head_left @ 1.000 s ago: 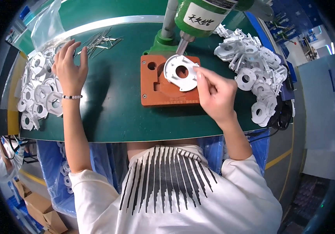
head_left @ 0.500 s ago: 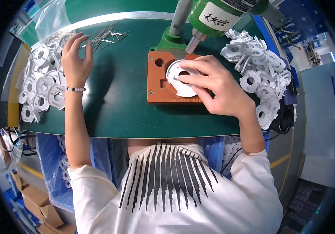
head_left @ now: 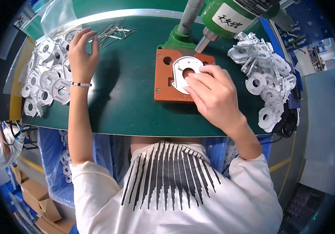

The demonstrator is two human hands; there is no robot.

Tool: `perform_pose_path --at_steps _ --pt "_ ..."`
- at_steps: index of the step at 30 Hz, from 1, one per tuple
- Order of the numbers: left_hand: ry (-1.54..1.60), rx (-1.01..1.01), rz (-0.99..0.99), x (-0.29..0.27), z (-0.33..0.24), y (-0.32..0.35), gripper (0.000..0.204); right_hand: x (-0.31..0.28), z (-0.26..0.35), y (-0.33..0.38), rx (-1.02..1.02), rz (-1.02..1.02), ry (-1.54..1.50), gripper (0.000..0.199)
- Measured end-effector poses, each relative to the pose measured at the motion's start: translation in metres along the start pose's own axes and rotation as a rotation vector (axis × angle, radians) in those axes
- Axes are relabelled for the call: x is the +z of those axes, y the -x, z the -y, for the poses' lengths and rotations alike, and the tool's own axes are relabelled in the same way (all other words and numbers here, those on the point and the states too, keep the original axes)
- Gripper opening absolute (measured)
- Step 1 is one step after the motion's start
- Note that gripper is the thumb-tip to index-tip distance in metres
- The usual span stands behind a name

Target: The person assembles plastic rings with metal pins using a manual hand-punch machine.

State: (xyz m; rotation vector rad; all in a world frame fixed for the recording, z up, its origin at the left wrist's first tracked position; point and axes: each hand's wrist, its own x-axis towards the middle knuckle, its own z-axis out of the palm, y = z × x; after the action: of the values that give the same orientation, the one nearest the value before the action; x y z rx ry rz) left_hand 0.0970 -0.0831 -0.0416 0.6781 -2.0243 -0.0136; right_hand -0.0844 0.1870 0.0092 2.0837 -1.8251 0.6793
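Observation:
A white plastic plate with a large round hole [head_left: 180, 69] lies on the orange fixture block [head_left: 163, 84]. My right hand [head_left: 216, 93] grips it at the right edge, thumb and fingers closed near the hole. My left hand [head_left: 83, 58] hovers at the inner side of a heap of white plastic parts [head_left: 46, 74]. Its thumb stands apart from the curled fingers, and nothing shows between them. Thin metal pins [head_left: 115, 32] lie loose just beyond that hand.
Above the block hangs a green press head [head_left: 210, 23] with a metal tip [head_left: 203, 42], on a grey post [head_left: 191, 15]. A second heap of white parts [head_left: 259, 58] covers the right of the green table [head_left: 132, 113]. Blue-lined bins [head_left: 50, 156] stand below the front edge.
My right hand has drawn back from over the plate to its right edge, so more of the plate shows. My left hand stays beside the left heap. The whole view has shifted slightly.

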Motion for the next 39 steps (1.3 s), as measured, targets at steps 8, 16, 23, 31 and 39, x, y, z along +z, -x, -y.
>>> perform_pose_path --at_steps 8,16,23,31,39 --pt "0.093 -0.042 0.001 0.002 -0.005 0.000 0.015 0.018 0.033 0.021 0.110 0.082 0.034 0.057" --pt "0.080 -0.010 0.169 0.015 -0.005 0.003 0.012 0.023 0.043 0.023 0.189 0.079 0.068 0.063" --pt "-0.321 -0.043 0.405 0.033 0.007 0.006 0.011 0.002 0.038 0.037 0.154 -0.123 -0.155 0.049" --pt "-0.126 -0.001 0.294 0.028 -0.001 0.000 0.014 -0.021 0.045 0.046 0.104 -0.290 -0.130 0.023" --pt "0.675 -0.209 0.347 0.009 -0.067 -0.025 0.009 -0.014 0.028 0.042 0.154 -0.356 -0.109 0.017"
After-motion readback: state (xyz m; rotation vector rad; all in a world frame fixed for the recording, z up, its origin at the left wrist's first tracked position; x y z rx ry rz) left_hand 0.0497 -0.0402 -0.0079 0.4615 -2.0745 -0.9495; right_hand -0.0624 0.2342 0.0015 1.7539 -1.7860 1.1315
